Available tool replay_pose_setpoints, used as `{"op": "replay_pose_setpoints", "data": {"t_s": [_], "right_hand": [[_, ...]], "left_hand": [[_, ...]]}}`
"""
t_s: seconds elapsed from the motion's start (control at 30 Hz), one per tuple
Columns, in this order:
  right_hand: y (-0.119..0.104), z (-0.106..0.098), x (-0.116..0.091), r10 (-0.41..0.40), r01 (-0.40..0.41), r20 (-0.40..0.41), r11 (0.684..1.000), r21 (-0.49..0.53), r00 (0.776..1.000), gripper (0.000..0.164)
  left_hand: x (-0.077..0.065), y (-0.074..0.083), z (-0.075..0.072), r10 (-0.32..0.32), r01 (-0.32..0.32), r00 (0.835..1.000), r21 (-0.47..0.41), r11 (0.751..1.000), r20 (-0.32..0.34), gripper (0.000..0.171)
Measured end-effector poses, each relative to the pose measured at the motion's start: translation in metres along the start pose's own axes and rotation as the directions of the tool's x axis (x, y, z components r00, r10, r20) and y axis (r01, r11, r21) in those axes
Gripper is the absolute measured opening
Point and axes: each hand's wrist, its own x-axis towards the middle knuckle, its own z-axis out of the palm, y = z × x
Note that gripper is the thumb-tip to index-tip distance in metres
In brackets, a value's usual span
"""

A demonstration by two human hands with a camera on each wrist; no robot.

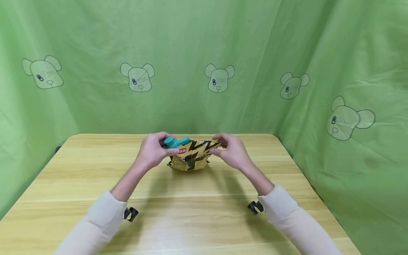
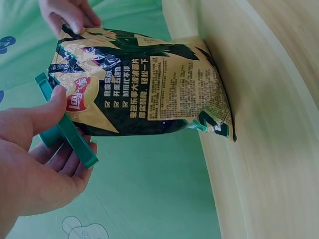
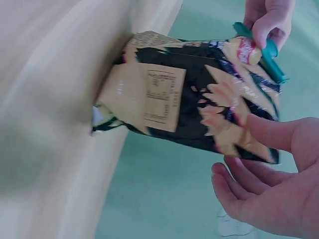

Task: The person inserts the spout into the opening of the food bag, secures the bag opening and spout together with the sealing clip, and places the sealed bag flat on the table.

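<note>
A gold and black Lay's chip bag (image 1: 191,162) stands upright on the table, its printed panel facing my left wrist view. My left hand (image 1: 153,150) holds a teal bag clip (image 1: 176,142) with a round knob at the bag's top left corner. In the left wrist view, the left thumb lies over the clip (image 2: 75,142) and against the bag's top edge, with fingers behind. My right hand (image 1: 234,152) pinches the top right corner of the bag, thumb in front and fingers behind. How far the clip spans the bag's edge is partly hidden by the left hand.
The light wooden table (image 1: 191,219) has rounded far corners. A green curtain (image 1: 178,35) with bear-head drawings hangs behind it and along both sides. Black wrist devices (image 1: 130,214) stick out from under both pale sleeves.
</note>
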Motion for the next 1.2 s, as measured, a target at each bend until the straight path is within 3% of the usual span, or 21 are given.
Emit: {"op": "replay_pose_setpoints", "data": {"t_s": [0.33, 0.63, 0.9, 1.2], "right_hand": [[0.024, 0.017, 0.001, 0.045, -0.048, 0.024, 0.986, 0.16, 0.999, 0.038], [0.039, 0.031, 0.005, 0.133, -0.142, 0.051, 0.949, 0.282, 0.99, 0.028], [0.049, 0.044, 0.008, 0.168, -0.169, 0.034, 0.925, 0.34, 0.985, 0.03], [0.057, 0.055, 0.012, 0.191, -0.175, -0.024, 0.935, 0.307, 0.981, 0.026]], "left_hand": [[-0.002, -0.009, -0.004, -0.015, 0.015, 0.999, 0.004, 1.0, 0.037, 0.046], [-0.001, -0.032, 0.002, -0.124, 0.129, 0.989, -0.061, 0.99, 0.074, 0.04], [0.007, -0.056, 0.019, -0.2, 0.208, 0.977, -0.109, 0.972, 0.075, 0.024], [0.012, -0.062, 0.029, -0.221, 0.225, 0.974, -0.103, 0.969, 0.05, 0.012]]}}
